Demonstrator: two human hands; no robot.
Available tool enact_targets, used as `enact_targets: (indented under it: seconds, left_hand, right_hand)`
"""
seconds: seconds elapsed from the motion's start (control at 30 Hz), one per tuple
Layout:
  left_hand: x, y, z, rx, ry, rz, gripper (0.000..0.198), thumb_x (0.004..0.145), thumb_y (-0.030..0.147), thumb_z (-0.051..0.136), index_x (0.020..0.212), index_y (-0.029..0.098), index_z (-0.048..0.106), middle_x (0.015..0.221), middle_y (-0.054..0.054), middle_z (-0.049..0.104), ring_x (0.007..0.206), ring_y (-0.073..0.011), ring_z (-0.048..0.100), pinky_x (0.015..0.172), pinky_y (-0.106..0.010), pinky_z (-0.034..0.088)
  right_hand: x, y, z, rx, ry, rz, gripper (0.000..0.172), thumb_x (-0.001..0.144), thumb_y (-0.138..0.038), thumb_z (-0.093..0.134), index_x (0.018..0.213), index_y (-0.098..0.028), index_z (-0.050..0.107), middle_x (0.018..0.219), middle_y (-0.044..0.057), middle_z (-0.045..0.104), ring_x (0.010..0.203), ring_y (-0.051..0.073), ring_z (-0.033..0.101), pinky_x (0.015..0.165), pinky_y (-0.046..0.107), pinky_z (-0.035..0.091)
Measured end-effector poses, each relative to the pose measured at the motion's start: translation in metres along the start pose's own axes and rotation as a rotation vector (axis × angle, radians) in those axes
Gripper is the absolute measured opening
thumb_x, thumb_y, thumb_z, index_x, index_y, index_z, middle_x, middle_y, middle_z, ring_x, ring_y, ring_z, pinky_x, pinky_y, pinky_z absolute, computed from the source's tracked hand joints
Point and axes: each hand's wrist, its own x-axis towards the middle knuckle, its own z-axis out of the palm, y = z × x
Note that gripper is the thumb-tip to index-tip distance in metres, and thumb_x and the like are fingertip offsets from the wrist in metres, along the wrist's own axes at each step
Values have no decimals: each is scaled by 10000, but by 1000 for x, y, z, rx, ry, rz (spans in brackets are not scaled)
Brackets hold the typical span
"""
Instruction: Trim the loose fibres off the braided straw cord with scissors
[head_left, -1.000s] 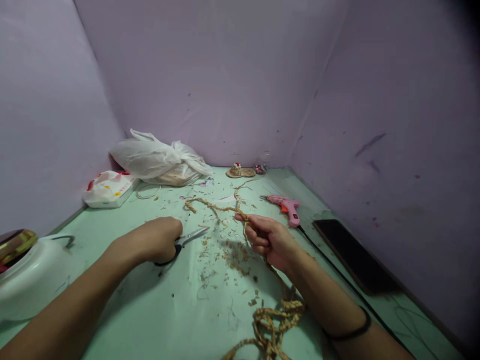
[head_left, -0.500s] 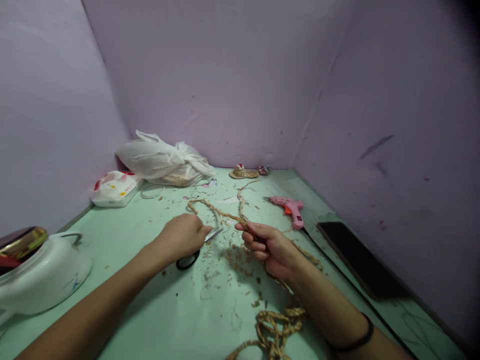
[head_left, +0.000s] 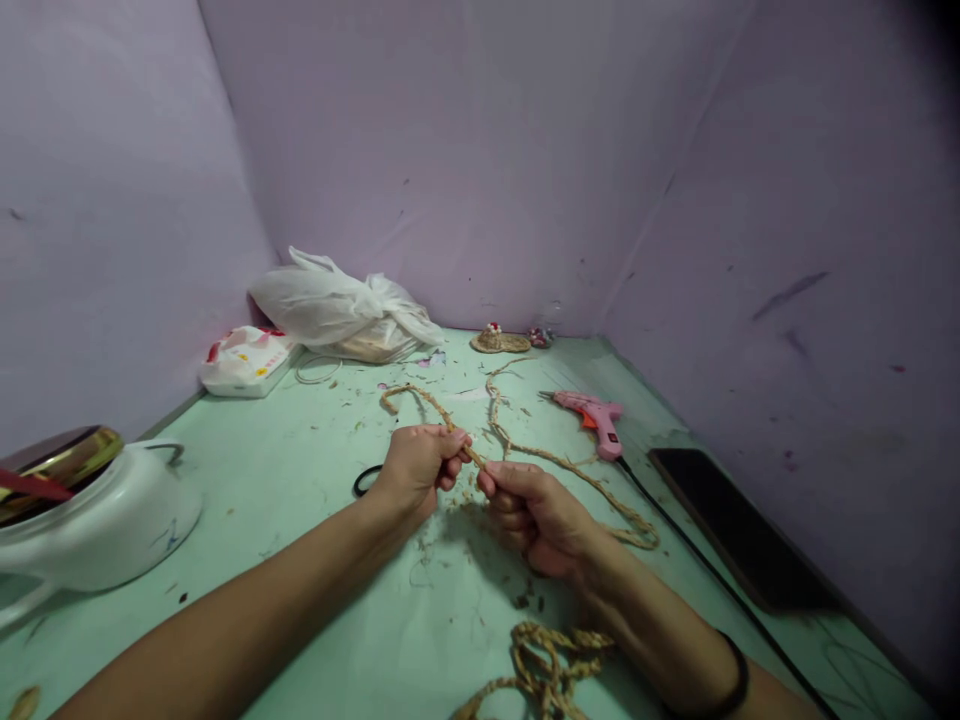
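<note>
From the head view, I had both hands close together over the green tabletop (head_left: 300, 440), with the braided cord (head_left: 474, 457) between them. My left hand (head_left: 424, 465) was closed on it, pinching it between thumb and fingers, and the hooked free end curved away beyond that grip. My right hand (head_left: 536, 515) pinched the same cord just beside, the other fingers curled in, so only a short stretch showed between the two grips. Another braided strand (head_left: 574, 464) ran behind and past my right hand, near the pink glue gun (head_left: 592, 410); whether it joined the held piece I couldn't tell. A tangled heap of cord (head_left: 551, 660) lay nearer me, below my right hand. A black scissor handle (head_left: 358, 482) showed just left of my left wrist.
</note>
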Motion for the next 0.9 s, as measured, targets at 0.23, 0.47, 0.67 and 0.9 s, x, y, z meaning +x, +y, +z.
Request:
enact_targets:
  seconds: [0.23,0.47,0.67,0.9]
  left_hand:
    - [1,2,2,1,6,20,139,627,156,571,508,104,524,364,39,430,313,-30,337,313,-163,227]
    - [3,6,-7,60,-20,87,161,594,173,620,486,108,521,377,27,460,317,-39,368,317,-169,248]
    - [8,3,-5,36,49,70,162,618,166,577,483,116,502,355,37,429,313,-37,347,307,-165,223]
    - [3,2,-12,156,-125,49,176,623,235,614,518,114,541,330,31,450,279,-41,344,305,-166,236]
  right_hand:
    - [0,4,8,-31,47,-9,310,662,-377,573,511,-180,386,382,-119,172,336,22,82,332,177,33]
    - [7,1,-6,-44,31,33,336,744,-433,489,731,-111,583,490,-25,452,346,38,285,336,189,122]
    - [0,5,1,-143,-13,-18,332,681,-410,608,540,-162,438,412,-109,198,364,22,86,342,176,36]
    - [7,8,-3,-207,29,-25,297,690,-423,575,614,-136,563,507,-13,485,432,75,422,451,207,368]
